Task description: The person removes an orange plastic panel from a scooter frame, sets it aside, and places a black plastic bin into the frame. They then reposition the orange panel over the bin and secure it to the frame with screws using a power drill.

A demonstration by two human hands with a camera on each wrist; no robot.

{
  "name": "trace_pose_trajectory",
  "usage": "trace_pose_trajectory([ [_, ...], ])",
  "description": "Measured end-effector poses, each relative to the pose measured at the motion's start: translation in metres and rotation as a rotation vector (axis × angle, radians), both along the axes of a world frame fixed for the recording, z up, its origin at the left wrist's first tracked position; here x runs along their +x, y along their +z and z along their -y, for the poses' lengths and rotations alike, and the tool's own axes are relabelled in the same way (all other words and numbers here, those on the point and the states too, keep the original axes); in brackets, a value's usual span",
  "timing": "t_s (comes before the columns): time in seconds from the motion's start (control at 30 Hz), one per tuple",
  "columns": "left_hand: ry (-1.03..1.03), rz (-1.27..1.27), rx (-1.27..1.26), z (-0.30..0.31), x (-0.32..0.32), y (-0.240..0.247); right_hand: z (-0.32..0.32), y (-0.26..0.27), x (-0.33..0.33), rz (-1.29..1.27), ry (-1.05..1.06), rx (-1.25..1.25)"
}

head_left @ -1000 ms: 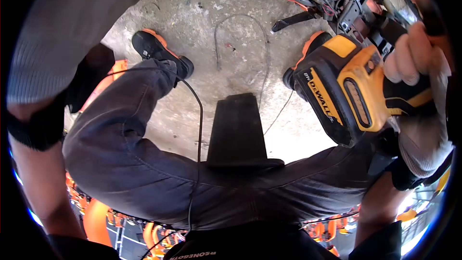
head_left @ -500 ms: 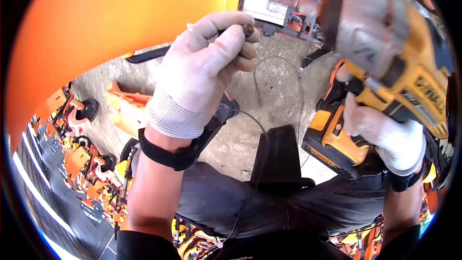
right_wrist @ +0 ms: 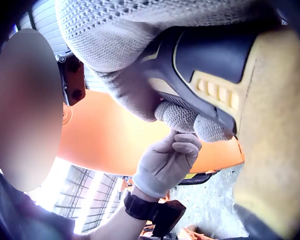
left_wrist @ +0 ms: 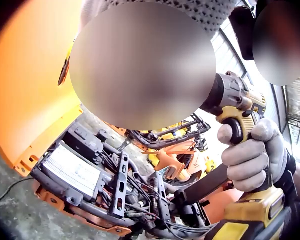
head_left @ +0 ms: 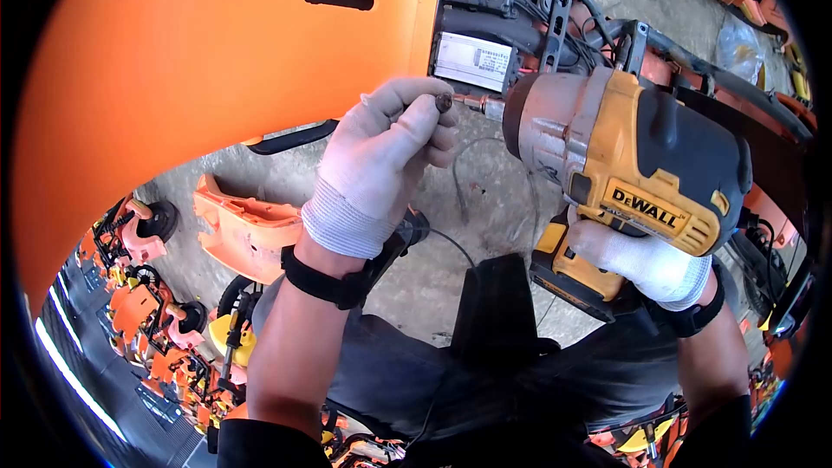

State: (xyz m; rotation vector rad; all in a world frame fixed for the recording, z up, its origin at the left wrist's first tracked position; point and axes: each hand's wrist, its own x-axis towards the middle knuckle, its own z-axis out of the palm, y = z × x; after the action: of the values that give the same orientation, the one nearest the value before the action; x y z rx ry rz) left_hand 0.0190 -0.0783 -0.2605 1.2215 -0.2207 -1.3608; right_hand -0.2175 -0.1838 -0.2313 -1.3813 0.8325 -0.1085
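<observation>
In the head view my gloved left hand (head_left: 373,143) pinches a small dark metal fastener (head_left: 444,102) between thumb and forefinger. My gloved right hand (head_left: 637,260) grips the handle of a yellow and black DeWalt cordless impact wrench (head_left: 663,165). Its grey nose points left, and the slim metal tip (head_left: 475,102) comes right up to the fastener in this view. Below the handle hangs the battery (head_left: 568,282). The right wrist view shows the fingers (right_wrist: 177,117) curled around the grip. A blurred patch covers part of the left wrist view.
A large orange body panel (head_left: 217,52) with a slot fills the upper left. Beside it lies an exposed vehicle frame with wiring and a white-labelled box (head_left: 472,61). Another orange shell (head_left: 247,230) rests on the concrete floor at left. A dark loose cable lies on the floor.
The impact wrench has risen from low at the right and turned, its tip now near the left fingers. My left hand has come from the left edge to the centre. The orange panel has entered view.
</observation>
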Motion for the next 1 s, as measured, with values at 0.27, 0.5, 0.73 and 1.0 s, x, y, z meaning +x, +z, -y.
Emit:
trace_pose_trajectory([
  [0.27,-0.01,-0.04,0.071,0.004,0.0,-0.002,0.003,0.003,0.005,0.017,-0.022,0.045],
  [0.5,-0.066,0.004,0.102,0.007,0.003,0.002,0.015,0.004,0.003,0.0,0.194,-0.074],
  [0.73,-0.103,0.092,0.212,0.008,0.005,0.002,0.022,-0.002,0.004,0.133,0.467,-0.58],
  [1.0,-0.139,0.178,0.216,0.011,0.003,0.002,0.026,-0.002,0.007,0.08,0.628,-0.914],
])
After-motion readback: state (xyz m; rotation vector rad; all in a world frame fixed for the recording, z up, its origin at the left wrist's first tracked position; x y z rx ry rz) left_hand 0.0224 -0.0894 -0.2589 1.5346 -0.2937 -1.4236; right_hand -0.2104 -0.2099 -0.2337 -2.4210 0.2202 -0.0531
